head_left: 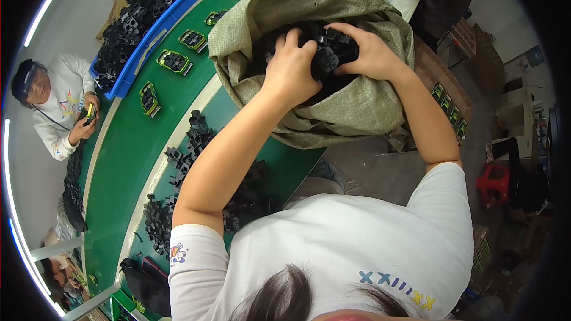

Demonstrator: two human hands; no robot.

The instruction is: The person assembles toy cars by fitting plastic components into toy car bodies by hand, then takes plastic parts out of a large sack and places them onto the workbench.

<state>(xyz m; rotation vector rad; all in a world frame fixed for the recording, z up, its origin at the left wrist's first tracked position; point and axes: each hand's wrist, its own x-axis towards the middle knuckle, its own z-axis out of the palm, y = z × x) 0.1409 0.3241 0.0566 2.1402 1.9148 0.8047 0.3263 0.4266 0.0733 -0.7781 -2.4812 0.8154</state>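
Green worktop (113, 184), woven sack (342, 117), grey floor (377, 175).

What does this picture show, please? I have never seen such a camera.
There is no machine here, only a person working bare-handed, wearing a wide fisheye camera on the head. It looks down, and its lens bends straight edges. The right hand curls around black plastic parts inside an open woven sack; the left hand touches them, its grip partly hidden. On the green surfaces at left lie loose black pieces and, farther off, yellow-green and black units. Beyond is a blue bin heaped with black components.
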